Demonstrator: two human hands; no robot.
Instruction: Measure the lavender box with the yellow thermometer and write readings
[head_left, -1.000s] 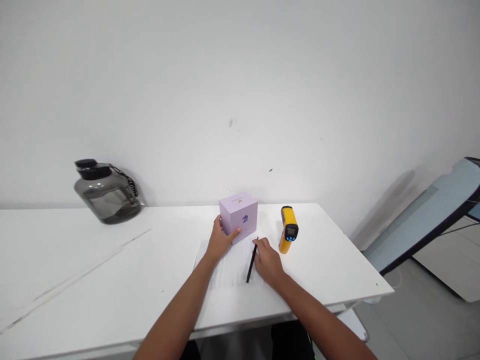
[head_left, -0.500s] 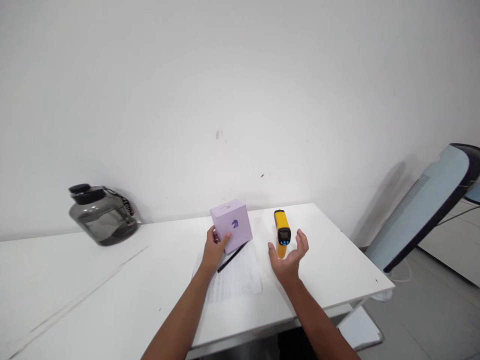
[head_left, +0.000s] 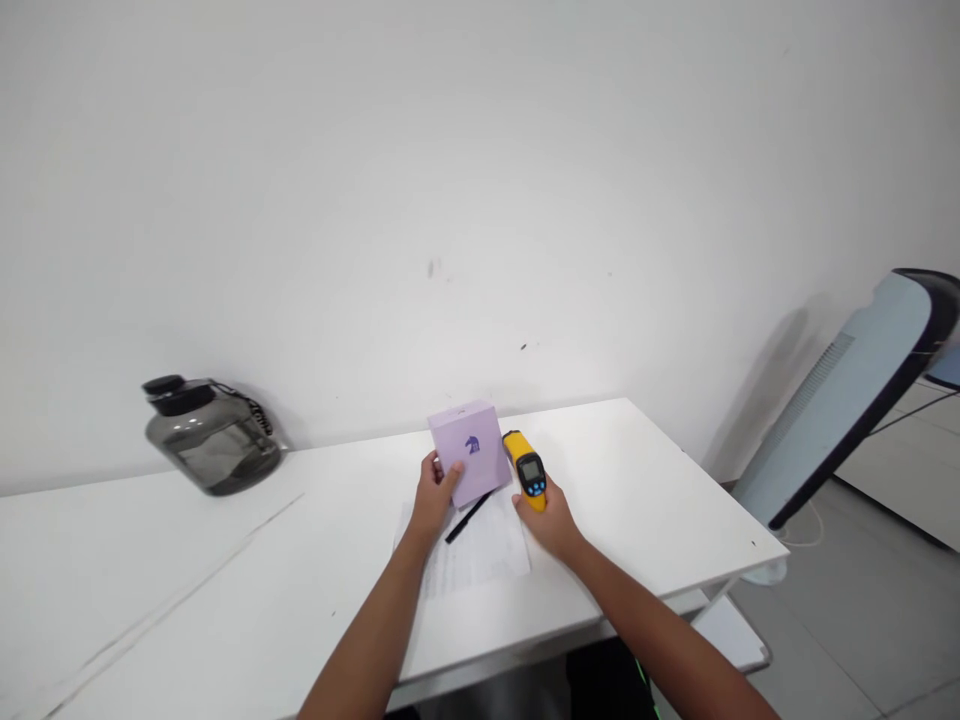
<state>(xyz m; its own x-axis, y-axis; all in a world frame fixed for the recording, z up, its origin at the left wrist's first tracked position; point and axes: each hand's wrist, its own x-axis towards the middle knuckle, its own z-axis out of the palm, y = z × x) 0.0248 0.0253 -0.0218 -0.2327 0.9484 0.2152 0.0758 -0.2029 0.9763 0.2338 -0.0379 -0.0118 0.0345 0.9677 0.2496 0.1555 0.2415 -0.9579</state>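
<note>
Currently, white grey-veined tabletop (head_left: 645, 510): spreads beneath and to both sides of the square lilac cardboard box (head_left: 480, 475).
Squat smoky plastic bottle with a black cap (head_left: 217, 440): well left of the box.
Faintly printed white paper (head_left: 491, 550): on the near side of the box.
Lilac box: tilted, dark horse-head mark facing forward; whether its base meets the tabletop cannot be told.
Left hand (head_left: 435, 495): fingers wrapped round the box's left side, thumb on its front.
Right hand (head_left: 551, 525): curled round the grip of the yellow-and-black gun-shaped plastic meter (head_left: 525, 468), just right of the box.
Slim black pen (head_left: 469, 518): on the paper, by the box's near edge, unheld.
Progress: box and meter are in hand, pen laid down; any reading is too small to make out, and what is left I cannot tell.
Change: half a second ago the right hand stood spread about the meter, farther right of the box; now it grips it, closer in. The left hand's hold stays.
</note>
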